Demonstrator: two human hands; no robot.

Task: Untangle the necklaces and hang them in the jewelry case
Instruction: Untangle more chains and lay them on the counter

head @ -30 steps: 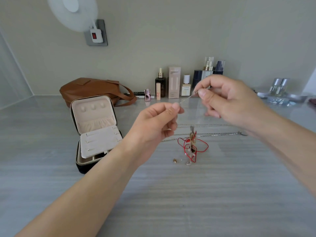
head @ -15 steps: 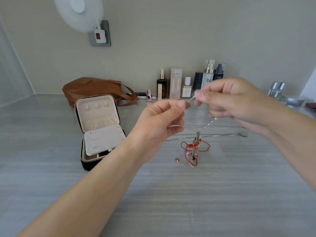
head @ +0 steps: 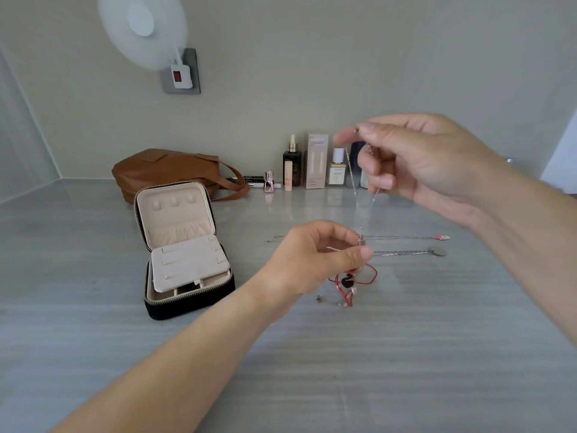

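Note:
A thin silver chain (head: 356, 195) hangs in a loop between my two hands. Raised at the upper right, my right hand (head: 418, 164) pinches its top end. Lower down, my left hand (head: 315, 257) pinches the bottom of the loop near its pendant. Just below that hand a red cord necklace (head: 352, 282) lies in a tangle on the table. Two more silver chains (head: 406, 245) lie stretched out behind it, one with a round pendant. The black jewelry case (head: 187, 295) stands open at the left, its cream lid upright with hooks.
A brown leather bag (head: 162, 170) lies behind the case. Several cosmetic bottles and a box (head: 317, 160) line the back wall. Small loose jewelry pieces (head: 320, 299) lie beside the red cord. A white fan (head: 143, 29) hangs above a wall socket.
My left hand dropped down toward the table while my right hand rose, so the chain turned from nearly level to hanging vertically. The view shifted slightly.

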